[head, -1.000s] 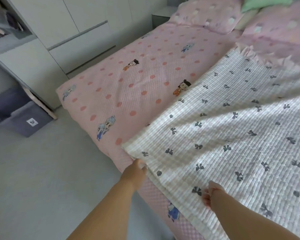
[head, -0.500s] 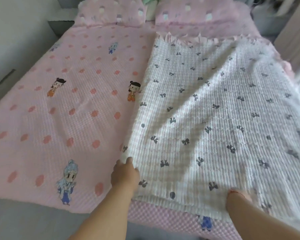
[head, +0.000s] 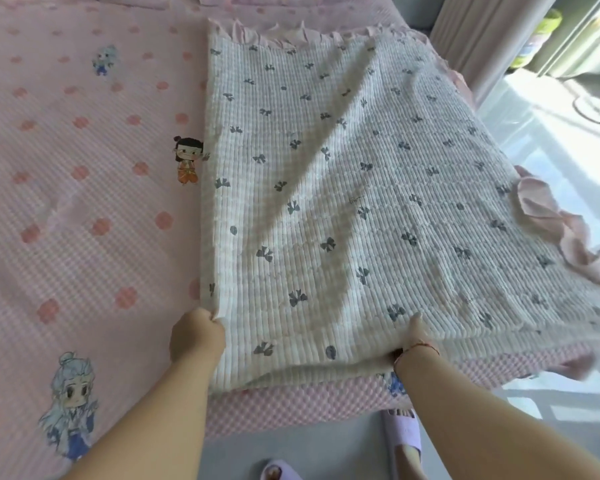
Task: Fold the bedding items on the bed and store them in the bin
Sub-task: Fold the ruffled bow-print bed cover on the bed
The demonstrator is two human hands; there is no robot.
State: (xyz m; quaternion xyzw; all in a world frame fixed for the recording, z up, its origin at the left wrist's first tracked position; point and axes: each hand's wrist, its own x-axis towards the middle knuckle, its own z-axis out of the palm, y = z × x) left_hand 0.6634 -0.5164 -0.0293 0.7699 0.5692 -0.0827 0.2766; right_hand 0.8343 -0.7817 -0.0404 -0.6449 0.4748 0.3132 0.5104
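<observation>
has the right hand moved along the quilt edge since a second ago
Yes. The right hand sits closer to the bed's right side; the blue figure on the bed's front is now just below it, not to its left.

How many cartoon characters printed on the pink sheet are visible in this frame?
3 clearly: one far left of the white quilt at, one by its left edge, one beside the left forearm. Slivers at the frame's left edge and under the quilt may be more.

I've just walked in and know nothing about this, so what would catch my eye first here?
Most striking is the white quilt with small grey bows, spread over the right half of the bed, its pink frill trailing off the right side. At its near edge the left hand grips one corner and the right hand holds the edge further right. Beside it, the pink dotted bedsheet shows cartoon figures.
</observation>
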